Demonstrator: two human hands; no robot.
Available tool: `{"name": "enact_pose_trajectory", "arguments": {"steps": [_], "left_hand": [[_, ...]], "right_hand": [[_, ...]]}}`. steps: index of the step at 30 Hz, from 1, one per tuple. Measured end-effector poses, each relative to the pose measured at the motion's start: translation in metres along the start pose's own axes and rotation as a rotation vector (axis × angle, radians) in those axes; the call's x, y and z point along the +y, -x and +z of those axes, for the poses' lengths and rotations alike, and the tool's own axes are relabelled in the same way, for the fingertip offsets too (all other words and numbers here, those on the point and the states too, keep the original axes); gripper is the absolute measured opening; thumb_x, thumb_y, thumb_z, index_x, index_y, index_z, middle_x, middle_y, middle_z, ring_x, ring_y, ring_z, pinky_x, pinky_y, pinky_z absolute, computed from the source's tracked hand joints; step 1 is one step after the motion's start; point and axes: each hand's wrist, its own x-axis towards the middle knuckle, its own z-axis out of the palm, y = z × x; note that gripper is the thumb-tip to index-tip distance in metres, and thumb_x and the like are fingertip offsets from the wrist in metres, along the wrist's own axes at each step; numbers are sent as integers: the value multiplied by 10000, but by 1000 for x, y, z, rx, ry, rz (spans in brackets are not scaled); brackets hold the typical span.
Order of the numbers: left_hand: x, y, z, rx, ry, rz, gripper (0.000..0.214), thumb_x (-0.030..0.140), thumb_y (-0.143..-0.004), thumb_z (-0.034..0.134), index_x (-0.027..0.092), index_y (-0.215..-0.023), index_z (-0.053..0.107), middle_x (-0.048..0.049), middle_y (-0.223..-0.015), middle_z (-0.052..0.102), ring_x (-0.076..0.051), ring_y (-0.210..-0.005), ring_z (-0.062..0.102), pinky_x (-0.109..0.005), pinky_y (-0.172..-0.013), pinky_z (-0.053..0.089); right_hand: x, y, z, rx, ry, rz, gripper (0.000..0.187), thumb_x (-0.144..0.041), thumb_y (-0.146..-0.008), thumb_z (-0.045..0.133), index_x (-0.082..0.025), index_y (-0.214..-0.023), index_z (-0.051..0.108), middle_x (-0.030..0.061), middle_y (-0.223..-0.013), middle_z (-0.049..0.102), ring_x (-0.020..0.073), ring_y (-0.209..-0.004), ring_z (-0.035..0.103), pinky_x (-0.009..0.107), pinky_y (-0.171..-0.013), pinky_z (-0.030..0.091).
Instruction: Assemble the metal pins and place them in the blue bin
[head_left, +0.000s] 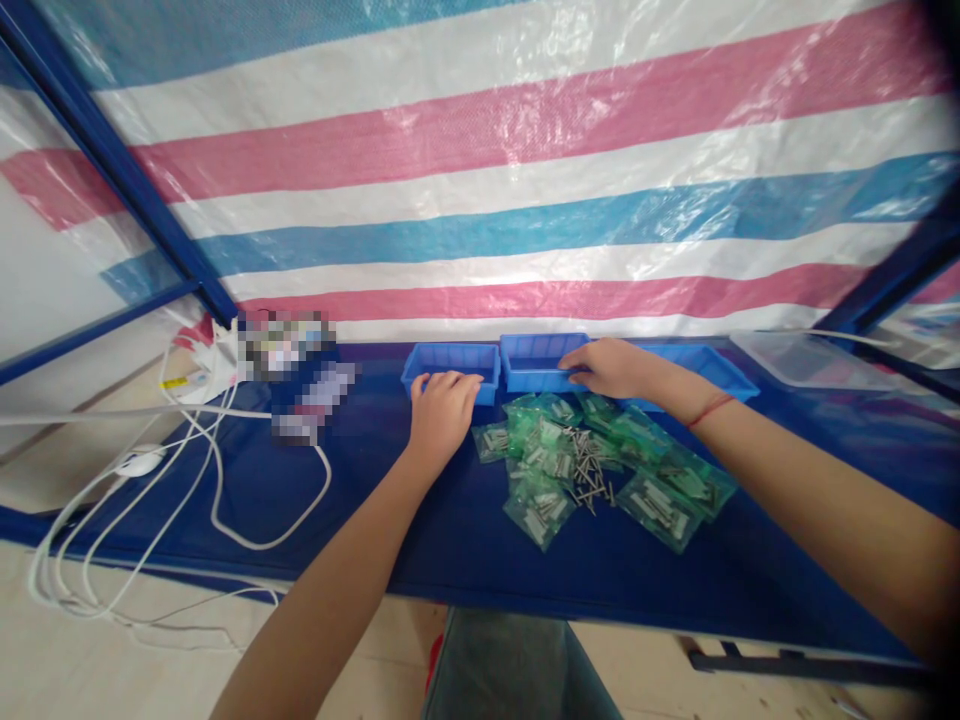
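My left hand lies over the front wall of the left blue plastic bin, its fingers curled over the rim. With thumb and fingers closed, my right hand grips the right front edge of the middle blue bin. Behind my right wrist, a third blue bin is partly covered by the arm. In front of the bins, loose metal screws are heaped among several small green-tinted plastic bags with metal parts inside.
The items stand on a blue tabletop. White cables loop over its left side, by a blurred-out object. A clear plastic sheet or lid lies at the back right. Striped tarpaulin hangs behind, between blue frame posts.
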Motion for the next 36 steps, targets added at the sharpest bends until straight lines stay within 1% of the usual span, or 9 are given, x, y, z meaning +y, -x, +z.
{"name": "enact_pose_trajectory", "arguments": {"steps": [8, 12, 16, 18, 24, 28, 31, 34, 36], "left_hand": [[-2, -4, 10, 50, 80, -3, 275, 292, -965, 407, 268, -1053, 666, -10, -1048, 701, -172, -1024, 592, -405, -1056, 247], [-2, -4, 12, 54, 97, 11, 284, 284, -964, 404, 270, -1074, 666, -14, -1041, 696, -165, -1029, 588, -405, -1088, 220], [0, -4, 11, 43, 103, 14, 290, 283, -962, 404, 278, -1098, 660, -11, -1036, 691, -165, -1042, 578, -418, -1109, 193], [2, -3, 11, 33, 104, 15, 296, 286, -964, 397, 274, -1108, 656, -14, -1043, 687, -166, -1051, 574, -428, -1115, 184], [2, -3, 9, 27, 111, 37, 287, 290, -958, 409, 270, -1121, 644, -14, -1049, 682, -163, -1054, 577, -448, -1129, 179], [3, -3, 4, 69, 120, 54, 288, 296, -947, 432, 240, -1141, 636, -46, -1136, 649, -190, -1151, 534, -461, -1140, 185], [13, 2, -6, 79, 203, 189, 322, 345, -943, 438, 208, -1167, 623, -80, -1211, 604, -206, -1228, 481, -437, -1146, 211], [31, 13, -18, -82, 336, 446, 448, 478, -909, 466, 208, -1248, 575, -110, -1288, 547, -216, -1257, 457, -392, -1114, 310], [45, 21, -22, -188, 366, 576, 635, 632, -795, 552, 233, -1289, 551, -118, -1405, 444, -277, -1347, 346, -438, -1128, 288]], "right_hand": [[-10, 14, -9, -31, -92, -70, 290, -200, -823, 504, -204, -1028, 708, 60, -1066, 721, 255, -944, 677, 338, -826, 496], [-10, 16, -6, -45, -97, -53, 279, -222, -835, 501, -204, -1036, 694, 72, -1051, 719, 264, -933, 673, 347, -814, 489], [-10, 19, 0, 17, -84, -50, 329, -340, -845, 533, -201, -1121, 645, 96, -1118, 683, 273, -989, 647, 360, -857, 472], [-12, 21, 2, 46, -74, -49, 359, -386, -867, 506, -197, -1147, 626, 102, -1108, 676, 263, -970, 646, 363, -860, 467], [-21, 21, 2, 141, -43, -16, 334, -382, -899, 454, -189, -1097, 642, 109, -1066, 672, 259, -966, 627, 371, -857, 461], [-31, 32, -1, 270, -26, 14, 381, -405, -902, 455, -174, -1164, 608, 137, -1135, 628, 285, -1050, 581, 418, -934, 434], [-43, 56, -1, 418, -69, 26, 454, -462, -897, 456, -177, -1238, 549, 146, -1230, 567, 305, -1152, 517, 453, -999, 399], [-54, 94, 9, 502, -171, 22, 493, -491, -849, 530, -219, -1260, 514, 132, -1327, 491, 311, -1222, 468, 465, -1035, 383], [-58, 120, 21, 499, -204, 19, 571, -506, -806, 583, -242, -1300, 471, 127, -1397, 421, 327, -1282, 413, 487, -1055, 368]]}}
